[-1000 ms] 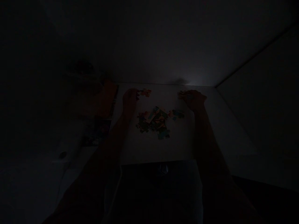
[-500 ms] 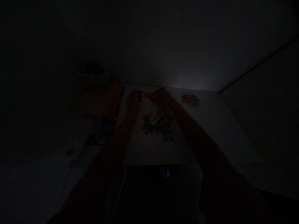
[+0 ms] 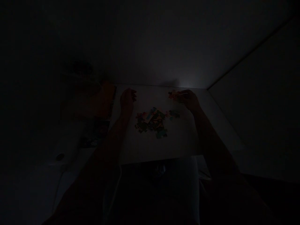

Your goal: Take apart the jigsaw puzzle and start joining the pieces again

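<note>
- Head view, dim throughout: the small cluster of jigsaw pieces [image 3: 174, 96] lies upper right of centre, directly left of the fingertips [image 3: 180, 93] of the right hand [image 3: 189, 100], touching them or just beside them.
- The right hand is clearly the nearer hand to that cluster; its fingers point left and are drawn close together, but whether they grip a piece I cannot tell.
- The left hand [image 3: 127, 100] sits at upper left of the pieces, near the board's far edge, apart from them; its fingers are loosely bent, and the dark hides whether they hold anything.
- The main heap of jigsaw pieces [image 3: 150, 122] lies between the hands, lower than both, its long axis running roughly left to right across the frame.
- A smaller group of pieces [image 3: 174, 114] lies just right of the heap, below the right hand.
- All of these rest on a white board [image 3: 159, 150].
- At left stand an orange object [image 3: 105, 100] and a dark printed card or box [image 3: 97, 134]; a pale wall [image 3: 246, 93] rises at right.
</note>
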{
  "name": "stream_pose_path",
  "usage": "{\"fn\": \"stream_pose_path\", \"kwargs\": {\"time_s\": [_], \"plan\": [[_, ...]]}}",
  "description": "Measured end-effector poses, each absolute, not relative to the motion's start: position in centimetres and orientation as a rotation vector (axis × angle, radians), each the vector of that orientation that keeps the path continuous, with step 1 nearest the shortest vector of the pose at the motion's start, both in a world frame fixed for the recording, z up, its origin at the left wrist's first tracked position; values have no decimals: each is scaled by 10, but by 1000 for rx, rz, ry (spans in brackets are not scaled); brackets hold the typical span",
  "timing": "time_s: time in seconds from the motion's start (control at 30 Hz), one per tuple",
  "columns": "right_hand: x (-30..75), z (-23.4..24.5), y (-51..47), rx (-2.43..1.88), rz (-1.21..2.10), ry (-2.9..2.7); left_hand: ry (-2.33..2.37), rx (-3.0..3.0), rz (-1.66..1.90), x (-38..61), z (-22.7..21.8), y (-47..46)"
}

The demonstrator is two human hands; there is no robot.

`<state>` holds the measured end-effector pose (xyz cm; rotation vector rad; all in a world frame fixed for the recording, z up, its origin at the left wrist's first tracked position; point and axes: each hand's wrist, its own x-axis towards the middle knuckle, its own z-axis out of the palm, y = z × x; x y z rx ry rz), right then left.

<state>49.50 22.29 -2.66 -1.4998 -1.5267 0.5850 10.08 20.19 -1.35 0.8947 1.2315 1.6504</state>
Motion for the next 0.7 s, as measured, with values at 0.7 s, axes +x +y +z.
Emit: {"fn": "stream_pose_path", "kwargs": {"time_s": [0.7], "plan": [[494, -37, 221, -2085, -31, -2064, 1288, 1180, 1509, 99, -18, 192]]}}
